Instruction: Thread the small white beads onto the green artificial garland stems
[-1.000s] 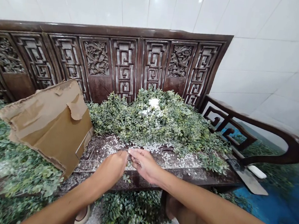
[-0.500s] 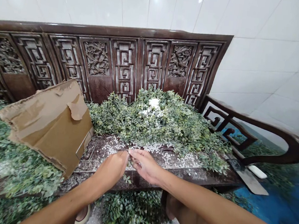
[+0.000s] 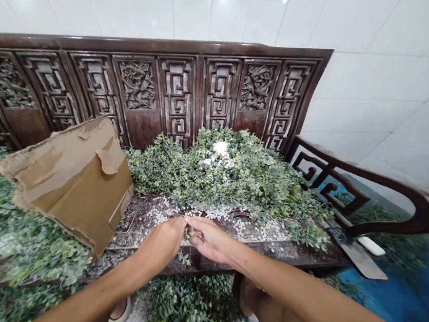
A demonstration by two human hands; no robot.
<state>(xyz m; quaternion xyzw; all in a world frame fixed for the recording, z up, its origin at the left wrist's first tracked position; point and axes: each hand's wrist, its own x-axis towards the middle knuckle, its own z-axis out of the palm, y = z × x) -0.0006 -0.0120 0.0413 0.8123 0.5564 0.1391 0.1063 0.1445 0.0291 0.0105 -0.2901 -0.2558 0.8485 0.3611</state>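
My left hand [image 3: 167, 239] and my right hand [image 3: 207, 239] meet fingertip to fingertip above the front edge of the dark wooden bench seat [image 3: 206, 261]. Both are closed around a small sprig of artificial leaves [image 3: 185, 258], whose green tip hangs below the fingers. A tiny white bit shows where the fingertips touch; it is too small to make out fully. Behind the hands, many small white discs [image 3: 256, 230] lie scattered over the seat. Beyond them is a heap of artificial green sprigs [image 3: 251, 180], with a pile of white pieces [image 3: 221, 149] on top.
A torn cardboard piece [image 3: 76, 181] leans in a bent wire stand [image 3: 119, 209] at left, amid more greenery [image 3: 34, 249]. Greenery [image 3: 193, 308] also lies below the seat. A flat metal blade [image 3: 365, 263] and a white case [image 3: 371, 246] lie by the armrest [image 3: 418, 205].
Both hands stay together at nearly the same spot, with the sprig still hanging below them. The view has shifted very slightly.
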